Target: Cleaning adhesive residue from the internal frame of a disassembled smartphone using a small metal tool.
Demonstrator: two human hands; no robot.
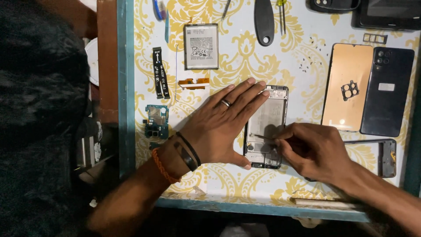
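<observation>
Table top with yellow flower shapes is holding many phone parts, and a blue edge is running around it. Left hand is lying flat and spread wide on the table, holding nothing, with its fingertips pressing the top and side of the open phone to keep it from sliding. Right hand is pinching a thin metal tool between thumb and finger, and the tip is poking at the lower part of the phone's inside. It looks like the person is working a small piece in there, and the next move seems to need a slow, gentle push with the phone kept steady.

A gold back cover and a dark back cover are lying side by side to the right, and a dark frame is sitting just below them. A white battery is resting near the top, well apart from the phone. A small green board and a black flat cable are lying to the left of the flat hand. A black pry tool is lying at the top.
</observation>
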